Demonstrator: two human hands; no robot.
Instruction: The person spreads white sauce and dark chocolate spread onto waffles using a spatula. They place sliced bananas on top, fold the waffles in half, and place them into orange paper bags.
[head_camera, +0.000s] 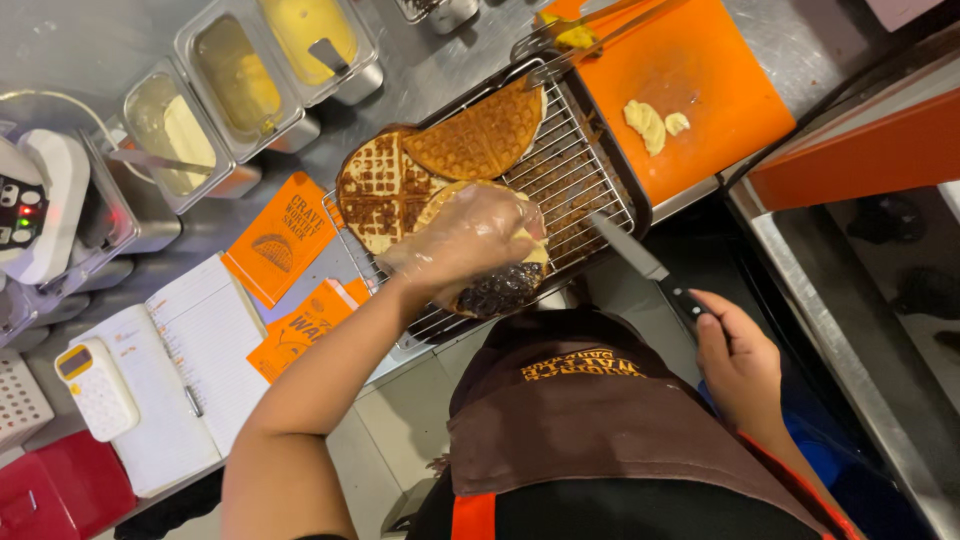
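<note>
The folded waffle (495, 275), dark filling showing at its edge, is gripped by the gloved left hand (465, 235) at the near edge of the wire rack (585, 175); it could be tipped off the table (440, 65). A knife (650, 270) is clenched in the right hand (738, 362), its blade near the rack, so a slip is possible. The waffle's top is hidden by the glove.

steel counter (420, 80) | pale tiled floor (400, 420) | orange-edged ledge (860, 150) at right | bright indoor light
</note>
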